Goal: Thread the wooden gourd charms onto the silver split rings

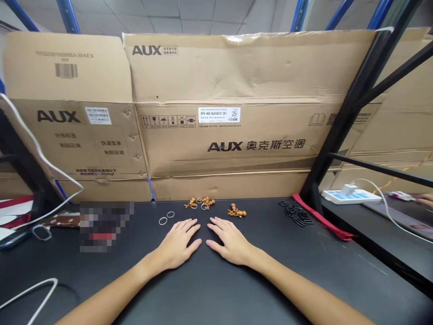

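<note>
My left hand [179, 243] lies flat on the dark tabletop [203, 293], fingers apart and nothing in it. Opposite it, my right hand [230, 241] also rests palm down, with its fingers spread and empty. Two metal split rings [163, 221] lie just beyond the left fingers. Further back is a small cluster of brown gourd-shaped pendants [207, 201] on cords, some with rings. Past my right fingertips sit more gourd pendants [241, 213] with orange cord, without any ring that I can make out. Neither hand touches these pieces.
Large cardboard sheets [264, 72] stand along the back. At the right are a pile of black oval links [297, 213], a red strap [324, 220], a black metal frame [338, 126] and a power strip [352, 195]. A white cable [42, 289] lies front left. Another person's hand [425, 200] shows far right.
</note>
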A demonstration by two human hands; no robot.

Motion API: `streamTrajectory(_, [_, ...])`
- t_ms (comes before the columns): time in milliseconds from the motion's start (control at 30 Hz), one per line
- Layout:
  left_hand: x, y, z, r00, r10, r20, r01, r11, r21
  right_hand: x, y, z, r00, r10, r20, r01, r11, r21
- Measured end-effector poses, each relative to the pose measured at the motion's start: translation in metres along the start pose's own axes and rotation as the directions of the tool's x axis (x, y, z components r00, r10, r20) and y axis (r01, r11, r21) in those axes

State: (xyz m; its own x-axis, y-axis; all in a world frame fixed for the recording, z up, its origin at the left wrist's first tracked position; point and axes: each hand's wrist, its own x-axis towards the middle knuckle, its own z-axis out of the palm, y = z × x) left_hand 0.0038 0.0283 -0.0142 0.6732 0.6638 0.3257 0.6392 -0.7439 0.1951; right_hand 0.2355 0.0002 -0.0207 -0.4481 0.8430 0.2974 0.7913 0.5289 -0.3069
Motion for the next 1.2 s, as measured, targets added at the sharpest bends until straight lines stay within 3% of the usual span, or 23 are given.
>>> streamTrajectory(200, [0.0,0.001,0.001,0.999,-0.045,-0.003,0.045,0.999,0.018,0.001,-0.001,0.001,1.0,0.014,-0.016,-0.014,1.0,-0.023])
streamTrajectory(300, [-0.002,0.003,0.007,0.972,-0.218,-0.09,0.227,0.967,0.112,0.003,0.006,0.003,0.983,0.129,-0.131,-0.147,0.978,-0.147])
streamTrajectory(433, [-0.004,0.006,0.012,0.896,-0.429,-0.118,0.444,0.873,0.2,0.007,0.025,0.0,0.902,0.273,-0.336,-0.384,0.863,-0.329])
streamTrajectory(500, [-0.005,0.008,0.011,0.903,-0.421,-0.087,0.43,0.882,0.192,0.008,0.029,-0.002,0.87,0.33,-0.366,-0.458,0.817,-0.351])
streamTrajectory(567, [-0.006,0.01,0.009,0.951,-0.304,-0.062,0.31,0.938,0.154,0.007,0.026,-0.002,0.87,0.35,-0.347,-0.467,0.812,-0.351])
streamTrajectory(667, [-0.006,0.015,0.004,0.999,-0.033,-0.028,0.034,0.999,0.034,0.005,0.011,-0.001,0.911,0.29,-0.293,-0.38,0.868,-0.319])
streamTrajectory(733, [-0.005,0.019,-0.001,0.995,0.102,-0.009,-0.102,0.993,-0.052,0.003,-0.002,0.0,0.968,0.147,-0.202,-0.194,0.952,-0.235])
streamTrajectory(800, [-0.004,0.022,-0.005,0.987,0.159,-0.004,-0.158,0.979,-0.13,0.002,-0.011,0.001,0.989,0.005,-0.15,-0.023,0.993,-0.117])
streamTrajectory(867, [-0.004,0.023,-0.007,0.986,0.163,-0.022,-0.164,0.965,-0.204,0.001,-0.016,0.001,0.985,-0.124,-0.118,0.123,0.992,-0.019])
streamTrajectory(933, [-0.003,0.022,-0.006,0.987,0.151,-0.062,-0.161,0.958,-0.238,0.0,-0.016,0.001,0.977,-0.174,-0.123,0.18,0.983,0.036])
streamTrajectory(1067, [-0.003,0.017,0.001,0.988,0.083,-0.13,-0.102,0.984,-0.149,0.001,-0.01,0.003,0.975,-0.159,-0.157,0.167,0.985,0.044])
streamTrajectory(1200, [-0.002,0.014,0.006,0.99,0.064,-0.129,-0.083,0.986,-0.148,0.001,-0.008,0.004,0.974,-0.165,-0.156,0.175,0.983,0.05])
